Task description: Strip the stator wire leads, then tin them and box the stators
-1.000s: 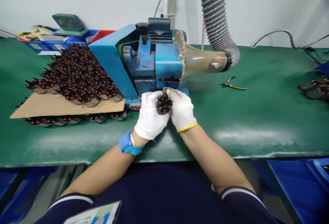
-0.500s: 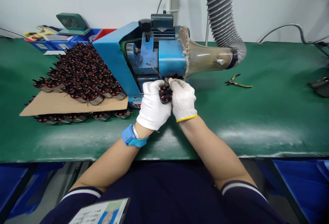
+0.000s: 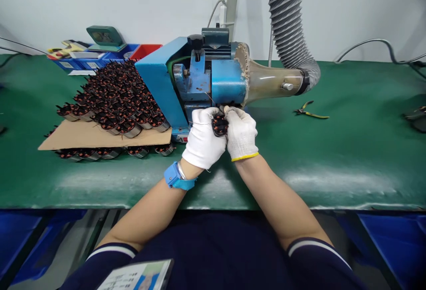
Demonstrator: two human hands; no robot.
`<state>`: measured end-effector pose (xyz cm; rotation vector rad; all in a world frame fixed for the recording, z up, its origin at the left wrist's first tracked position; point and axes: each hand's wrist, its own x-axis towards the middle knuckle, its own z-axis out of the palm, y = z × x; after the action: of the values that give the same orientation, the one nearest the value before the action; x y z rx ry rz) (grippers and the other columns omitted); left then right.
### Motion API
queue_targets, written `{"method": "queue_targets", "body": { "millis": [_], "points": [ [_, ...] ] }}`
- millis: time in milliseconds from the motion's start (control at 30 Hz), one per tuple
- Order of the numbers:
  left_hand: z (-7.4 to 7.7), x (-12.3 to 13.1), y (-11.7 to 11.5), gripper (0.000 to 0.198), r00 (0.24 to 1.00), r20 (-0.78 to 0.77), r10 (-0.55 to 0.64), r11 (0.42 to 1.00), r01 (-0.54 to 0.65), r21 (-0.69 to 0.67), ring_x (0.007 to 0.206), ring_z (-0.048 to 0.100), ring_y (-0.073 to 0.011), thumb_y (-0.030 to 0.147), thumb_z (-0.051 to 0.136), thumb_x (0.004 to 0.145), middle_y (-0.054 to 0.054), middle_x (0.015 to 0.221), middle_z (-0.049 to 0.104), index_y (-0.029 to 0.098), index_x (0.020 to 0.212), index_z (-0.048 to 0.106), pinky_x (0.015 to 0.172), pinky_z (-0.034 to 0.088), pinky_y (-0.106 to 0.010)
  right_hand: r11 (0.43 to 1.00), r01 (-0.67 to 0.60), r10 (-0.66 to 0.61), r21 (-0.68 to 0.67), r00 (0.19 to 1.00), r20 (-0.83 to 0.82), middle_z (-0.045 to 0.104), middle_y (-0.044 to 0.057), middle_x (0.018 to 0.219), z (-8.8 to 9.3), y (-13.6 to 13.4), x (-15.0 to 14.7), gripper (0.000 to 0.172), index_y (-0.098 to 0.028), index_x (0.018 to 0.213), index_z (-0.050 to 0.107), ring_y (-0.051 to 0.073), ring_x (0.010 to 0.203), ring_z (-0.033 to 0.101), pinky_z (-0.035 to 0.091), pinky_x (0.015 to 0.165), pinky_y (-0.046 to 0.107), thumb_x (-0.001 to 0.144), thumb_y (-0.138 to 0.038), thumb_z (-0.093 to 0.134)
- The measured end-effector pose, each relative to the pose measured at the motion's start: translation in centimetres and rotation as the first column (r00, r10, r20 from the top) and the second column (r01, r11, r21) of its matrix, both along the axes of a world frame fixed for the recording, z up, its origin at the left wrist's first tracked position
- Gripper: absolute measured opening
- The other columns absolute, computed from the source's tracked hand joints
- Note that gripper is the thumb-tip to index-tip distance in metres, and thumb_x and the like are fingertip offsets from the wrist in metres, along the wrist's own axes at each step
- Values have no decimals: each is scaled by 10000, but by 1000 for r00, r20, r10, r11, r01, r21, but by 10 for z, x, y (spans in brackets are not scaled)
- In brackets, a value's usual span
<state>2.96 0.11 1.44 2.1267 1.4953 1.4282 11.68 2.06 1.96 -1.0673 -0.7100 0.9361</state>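
Note:
A motor stator [image 3: 220, 125] with black insulation and copper windings sits between my two gloved hands, just below the front of the blue machine [image 3: 229, 79]. My left hand [image 3: 204, 137], in a white glove, is closed around its left side. On the other side my right hand [image 3: 242, 132], in a white knit glove with a yellow cuff, grips it with thumb and fingers near the top. Thin wires stick out from the stator by the left fingers. The fingertips at the machine's opening are partly hidden.
Stacked stators [image 3: 116, 95] stand on a cardboard sheet [image 3: 100, 135] at the left, with more beneath it. Blue bins [image 3: 89, 63] are behind them. A grey hose [image 3: 288, 19] joins the machine's clear cone [image 3: 269, 79]. Yellow-handled cutters [image 3: 311, 111] lie at the right.
The camera view has shifted, so the whole scene sits slightly lower and further right. Both hands keep hold of the stator at the machine's front.

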Motion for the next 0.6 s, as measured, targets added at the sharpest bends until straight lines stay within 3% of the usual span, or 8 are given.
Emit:
{"method": "queue_targets", "body": {
  "millis": [100,200,300,367,433,500,567,600],
  "points": [
    [-7,-2,-1,421,1000,17,-15,1000,15,19,916,636,-215,179,666,748,-88,1090,514,209,1131,495,873,540,-398,998,51,-53,-41,997,-65,681,-24,665,-2,-5,-2,127,-166,744,676,116,672,625,548,723,266,727,-291,657],
    [-15,-9,-10,499,993,83,-90,995,86,48,959,631,-216,147,695,695,-89,1093,539,206,1145,488,886,543,-387,1000,-5,5,-11,1000,-12,733,10,770,-3,-26,-4,172,-161,842,716,133,751,665,552,760,267,775,-301,642],
    [-18,-20,-26,565,948,270,-169,978,196,-75,907,640,-197,198,761,652,-65,1043,590,207,1135,468,843,567,-375,997,-74,73,19,996,41,759,40,900,-3,-59,-4,241,-172,964,727,147,824,692,557,783,262,827,-348,637],
    [-16,-27,-38,519,857,467,-219,916,345,-203,823,645,-178,263,785,664,-43,965,619,213,1082,482,774,587,-362,990,-136,134,33,989,70,763,52,949,-2,-81,-2,278,-183,1015,725,156,831,703,563,784,265,844,-385,641],
    [-13,-36,-49,422,694,683,-227,794,538,-282,748,644,-166,326,753,723,-41,920,638,213,1051,513,701,599,-360,978,-208,203,21,970,135,765,60,954,-3,-97,2,295,-197,1030,728,160,769,707,570,732,269,855,-417,638],
    [-13,-49,-60,368,541,827,-152,673,670,-314,697,647,-164,375,692,783,-68,945,655,206,1077,548,637,598,-359,960,-278,275,-18,937,215,768,65,942,-5,-108,6,290,-211,1018,736,164,699,702,568,652,269,855,-430,637],
    [-17,-68,-73,399,505,861,-70,643,682,-348,724,672,-180,407,661,808,-101,1029,667,208,1138,560,654,602,-376,941,-329,337,-76,901,273,772,70,930,-9,-115,11,282,-222,981,746,180,681,706,563,590,270,839,-445,650],
    [-20,-81,-81,436,546,835,-63,657,653,-377,776,689,-198,413,677,796,-110,1069,670,214,1165,558,696,604,-392,933,-341,359,-112,887,290,773,73,925,-11,-119,13,279,-229,964,749,191,688,712,566,574,274,828,-455,657]
  ]
}}
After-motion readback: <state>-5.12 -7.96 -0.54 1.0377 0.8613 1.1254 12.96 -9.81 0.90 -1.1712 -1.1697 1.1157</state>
